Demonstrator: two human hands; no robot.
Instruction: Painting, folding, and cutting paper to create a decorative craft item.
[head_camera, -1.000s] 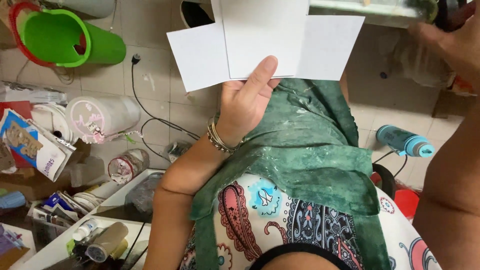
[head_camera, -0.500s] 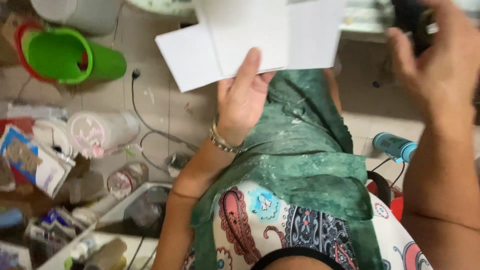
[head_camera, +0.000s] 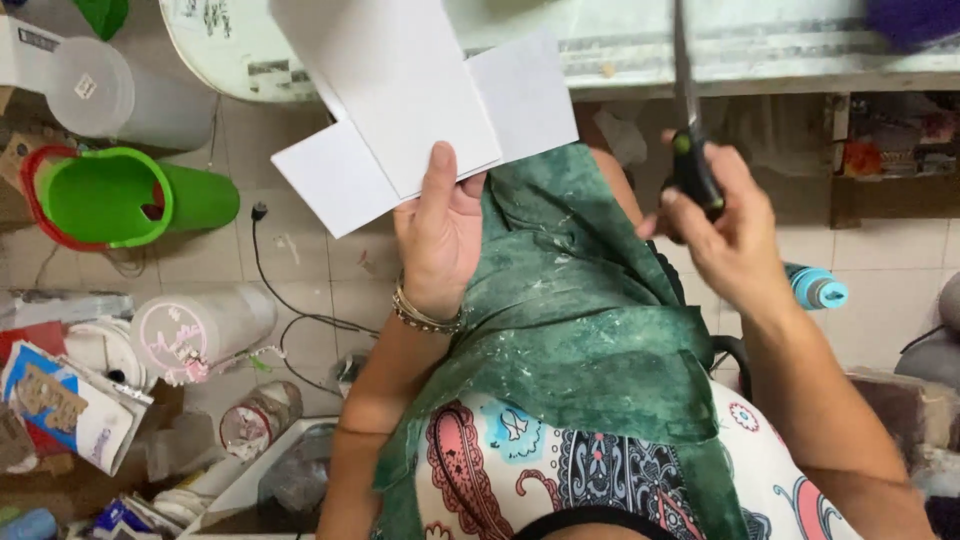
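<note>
Tiled floor and a cluttered workbench edge (head_camera: 760, 60) are framing my view. Since a second ago my right hand (head_camera: 735, 235) has come in gripping black-handled scissors (head_camera: 690, 120), while my left hand (head_camera: 440, 235) keeps pinching the folded white card (head_camera: 400, 110) above my green apron (head_camera: 570, 300).

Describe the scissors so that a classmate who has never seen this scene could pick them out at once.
Start at the long pale table edge across the top of the view. Just below it, above the green apron, the person's right hand is raised. The scissors are the dark-handled tool in that hand, their thin metal blades pointing straight up, apart from the white card in the left hand.
</note>
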